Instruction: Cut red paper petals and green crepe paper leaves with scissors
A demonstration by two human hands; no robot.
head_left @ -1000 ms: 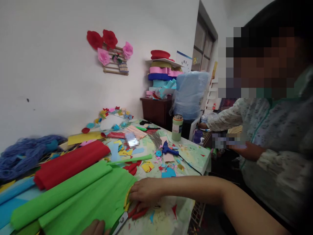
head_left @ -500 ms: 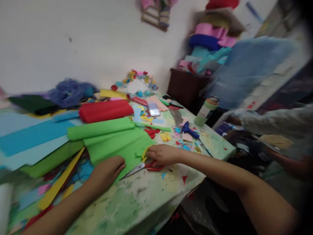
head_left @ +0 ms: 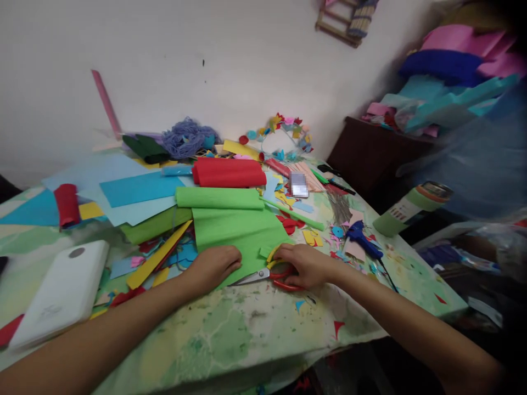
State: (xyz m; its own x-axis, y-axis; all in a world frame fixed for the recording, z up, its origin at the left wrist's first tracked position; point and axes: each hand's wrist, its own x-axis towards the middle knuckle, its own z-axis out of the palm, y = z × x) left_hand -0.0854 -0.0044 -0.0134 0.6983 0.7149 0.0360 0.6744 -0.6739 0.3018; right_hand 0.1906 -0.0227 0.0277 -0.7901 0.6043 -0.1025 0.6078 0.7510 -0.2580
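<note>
A sheet of green crepe paper (head_left: 242, 227) lies partly unrolled from its roll in the middle of the table. My left hand (head_left: 216, 266) rests on its near left part with the fingers curled together over the paper. Scissors (head_left: 263, 274) with a red and a yellow handle are in my right hand (head_left: 302, 266), whose fingers go round the handles. Their blades point left along the paper's near edge, below my left fingertips. A small green scrap (head_left: 267, 251) stands up by the yellow handle.
Behind lie a red crepe roll (head_left: 230, 172), blue sheets (head_left: 140, 188) and blue yarn (head_left: 191, 139). At right are a blue glue gun (head_left: 364, 240) and a green bottle (head_left: 411, 211). A white power bank (head_left: 61, 293) lies at left. Coloured scraps surround the paper.
The view has swung left, bringing the white power bank into sight and taking another person's sleeve and arm out at the right. Both hands keep nearly the same place on the paper.
</note>
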